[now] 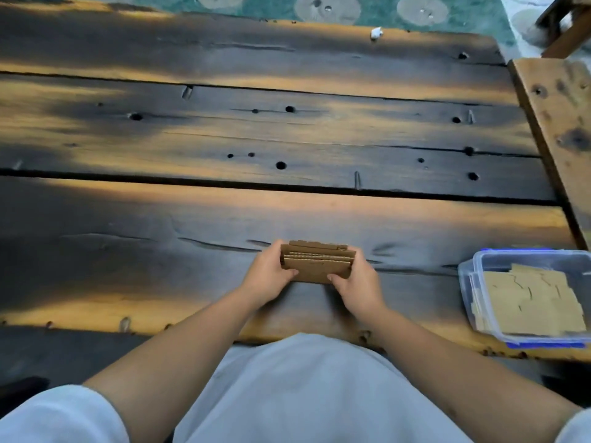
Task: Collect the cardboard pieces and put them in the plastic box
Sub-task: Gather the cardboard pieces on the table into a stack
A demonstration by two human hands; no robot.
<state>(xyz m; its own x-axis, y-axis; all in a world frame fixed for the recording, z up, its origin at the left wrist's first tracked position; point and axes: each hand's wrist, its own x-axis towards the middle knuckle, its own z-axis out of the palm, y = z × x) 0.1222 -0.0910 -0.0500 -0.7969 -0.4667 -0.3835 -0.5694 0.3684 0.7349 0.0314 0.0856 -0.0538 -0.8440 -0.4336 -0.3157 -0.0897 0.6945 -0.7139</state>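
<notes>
— So, what are the fingers doing?

— Both sets are closed around a stack of cardboard pieces [317, 262]. The left hand [268, 276] clamps the stack's left end, thumb on the near face; the right hand [358, 282] clamps the right end the same way. The pieces stand on edge, bunched together, their top edges uneven.

— Is the stack touching the desk?

— It sits low over the near plank of the wooden desk [224, 129], but I cannot tell whether its bottom edge rests on the wood.

— And the plastic box?

— The clear plastic box [467, 282], with blue clips at its far and near rims, stands at the near right of the desk, well apart from the hands. More flat cardboard pieces [531, 302] already lie inside it.

— Anything else?

— A small white scrap [376, 32] lies at the far edge of the desk. Beyond it is a green patterned floor covering [275, 8], and a lighter wooden plank [559, 123] runs along the right side.
</notes>
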